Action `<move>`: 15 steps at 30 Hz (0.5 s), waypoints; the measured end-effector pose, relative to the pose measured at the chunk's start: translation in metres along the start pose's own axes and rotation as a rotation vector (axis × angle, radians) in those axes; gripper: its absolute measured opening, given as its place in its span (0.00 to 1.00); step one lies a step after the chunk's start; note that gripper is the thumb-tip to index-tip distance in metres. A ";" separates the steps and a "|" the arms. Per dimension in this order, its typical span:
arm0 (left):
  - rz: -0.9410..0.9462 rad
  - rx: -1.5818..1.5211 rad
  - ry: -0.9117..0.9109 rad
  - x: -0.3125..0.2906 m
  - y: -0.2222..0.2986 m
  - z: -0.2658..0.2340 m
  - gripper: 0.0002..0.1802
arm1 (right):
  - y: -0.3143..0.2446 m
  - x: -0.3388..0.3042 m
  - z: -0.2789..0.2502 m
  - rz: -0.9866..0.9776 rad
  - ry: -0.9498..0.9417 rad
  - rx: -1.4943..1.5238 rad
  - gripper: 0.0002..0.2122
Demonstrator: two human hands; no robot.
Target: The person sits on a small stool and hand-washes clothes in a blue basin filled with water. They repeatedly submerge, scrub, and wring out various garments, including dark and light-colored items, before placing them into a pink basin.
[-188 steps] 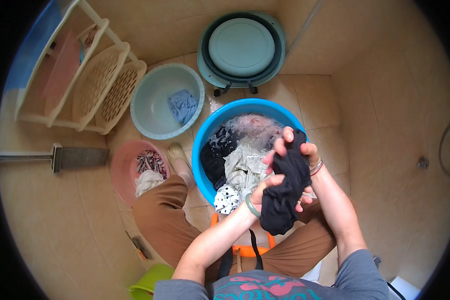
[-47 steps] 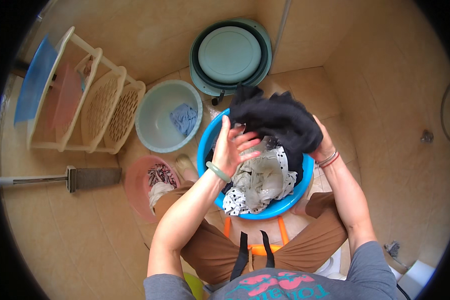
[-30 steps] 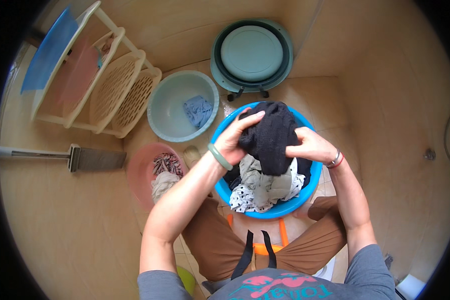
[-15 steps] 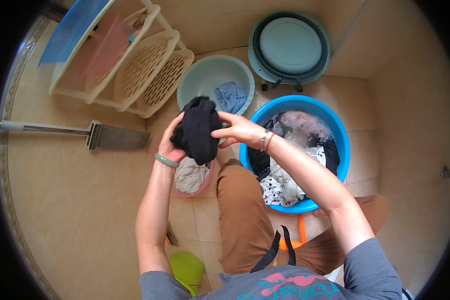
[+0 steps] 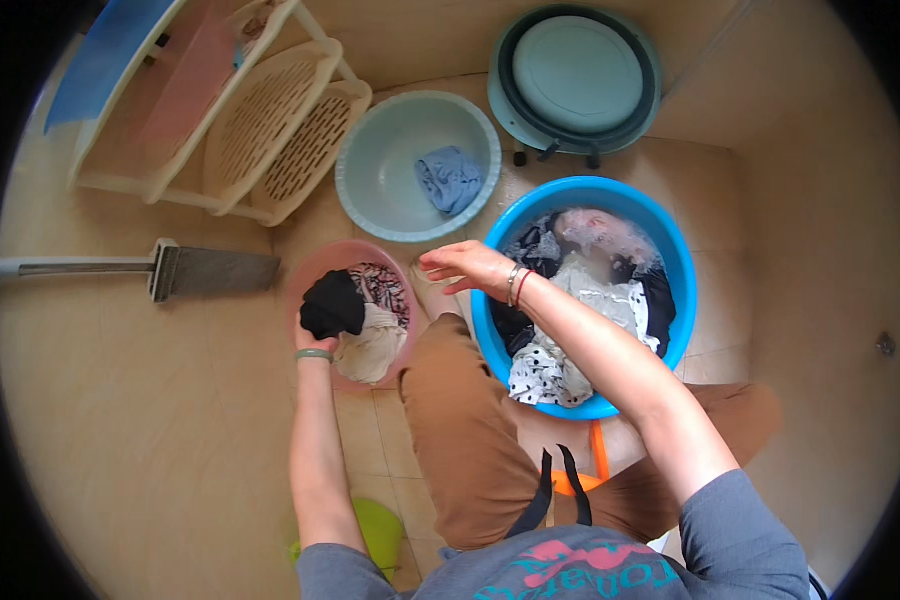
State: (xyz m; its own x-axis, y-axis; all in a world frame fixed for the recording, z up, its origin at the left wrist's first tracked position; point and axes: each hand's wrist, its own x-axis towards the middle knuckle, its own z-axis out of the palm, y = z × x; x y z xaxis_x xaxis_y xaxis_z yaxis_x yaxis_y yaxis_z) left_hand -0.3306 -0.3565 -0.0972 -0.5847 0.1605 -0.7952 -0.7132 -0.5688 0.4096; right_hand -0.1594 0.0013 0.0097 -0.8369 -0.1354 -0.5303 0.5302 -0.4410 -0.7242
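Observation:
A bunched black garment (image 5: 334, 305) is in my left hand (image 5: 317, 335), low over the pink basin (image 5: 299, 285). Most of the left fingers are hidden by the cloth. Inside that basin lie a cream cloth (image 5: 372, 345) and a black, white and pink patterned cloth (image 5: 381, 289). My right hand (image 5: 470, 266) hovers empty between the basins, its fingers stretched out toward the left. Below the right forearm is the blue tub (image 5: 685, 300), holding sudsy water, dark clothes and a white black-dotted garment (image 5: 550, 380).
Behind the pink basin stands a pale green basin (image 5: 355, 190) with a blue cloth (image 5: 450, 180). A folded round tub (image 5: 577, 75) leans at the back wall. At left are a cream shelf rack (image 5: 270, 115) and a flat mop (image 5: 210, 272). A lime-green plastic item (image 5: 378, 535) sits near my left elbow.
The black garment has gone from between both hands down and left to the pink basin with my left hand. My right hand has let go of it and its fingers have straightened.

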 end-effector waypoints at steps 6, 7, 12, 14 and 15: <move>0.047 0.010 0.420 0.024 -0.011 -0.005 0.18 | 0.024 -0.044 -0.081 0.018 0.235 0.116 0.19; -0.045 -0.035 0.363 0.023 -0.005 -0.007 0.19 | 0.030 -0.049 -0.087 0.013 0.272 0.154 0.17; -0.108 0.303 0.215 0.006 -0.039 0.083 0.23 | 0.059 -0.063 -0.114 -0.001 0.303 0.332 0.17; -0.223 0.627 -0.098 -0.015 -0.074 0.142 0.25 | 0.069 -0.067 -0.121 -0.003 0.324 0.357 0.17; -0.179 0.844 -0.082 -0.035 -0.105 0.181 0.25 | 0.074 -0.072 -0.128 -0.003 0.356 0.358 0.17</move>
State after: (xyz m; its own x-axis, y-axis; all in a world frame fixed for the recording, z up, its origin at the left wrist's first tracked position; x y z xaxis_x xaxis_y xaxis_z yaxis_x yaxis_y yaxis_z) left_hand -0.3053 -0.1568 -0.0318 -0.4392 0.2669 -0.8578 -0.8264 0.2545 0.5023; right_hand -0.0430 0.0915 -0.0622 -0.7072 0.1502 -0.6909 0.3956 -0.7258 -0.5628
